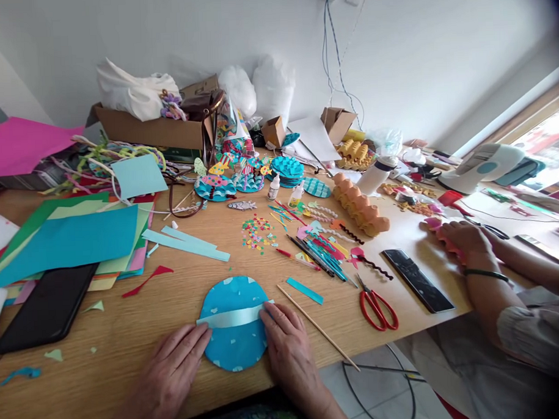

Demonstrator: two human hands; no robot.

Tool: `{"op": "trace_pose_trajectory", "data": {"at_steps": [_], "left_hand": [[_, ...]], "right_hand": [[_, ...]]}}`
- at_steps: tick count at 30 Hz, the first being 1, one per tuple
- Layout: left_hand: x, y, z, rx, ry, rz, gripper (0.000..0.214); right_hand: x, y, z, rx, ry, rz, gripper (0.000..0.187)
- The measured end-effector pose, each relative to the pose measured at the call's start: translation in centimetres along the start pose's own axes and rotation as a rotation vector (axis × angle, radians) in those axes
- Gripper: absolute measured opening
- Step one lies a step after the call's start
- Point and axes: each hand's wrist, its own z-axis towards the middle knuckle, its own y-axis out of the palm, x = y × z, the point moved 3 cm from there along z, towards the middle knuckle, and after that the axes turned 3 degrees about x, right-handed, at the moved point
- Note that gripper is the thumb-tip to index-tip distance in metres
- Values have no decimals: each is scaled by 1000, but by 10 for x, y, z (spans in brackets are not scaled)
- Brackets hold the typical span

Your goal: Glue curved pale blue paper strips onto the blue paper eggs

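A round blue paper disc (232, 297) with pale speckles lies on the wooden table near its front edge. A light blue paper strip (232, 317) runs across the disc's middle. My left hand (172, 366) lies flat with fingers stretched, its tips on the strip's left end. On the strip's right end rests my right hand (288, 343), also flat, with the fingertips pressing down. Neither hand grips anything.
A thin wooden stick (316, 326), red scissors (378, 306) and a short blue strip (305, 290) lie right of the disc. A black phone (47, 309) and coloured paper sheets (70, 241) sit left. Another person's hands (464, 240) work at the right. Craft clutter and boxes (152, 129) fill the back.
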Motion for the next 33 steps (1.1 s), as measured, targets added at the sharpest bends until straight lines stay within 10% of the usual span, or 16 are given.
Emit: {"op": "trace_pose_trajectory", "data": {"at_steps": [33], "left_hand": [[2, 5, 9, 66, 42, -44, 44]], "right_hand": [[-1, -3, 7, 13, 50, 39, 27]]}}
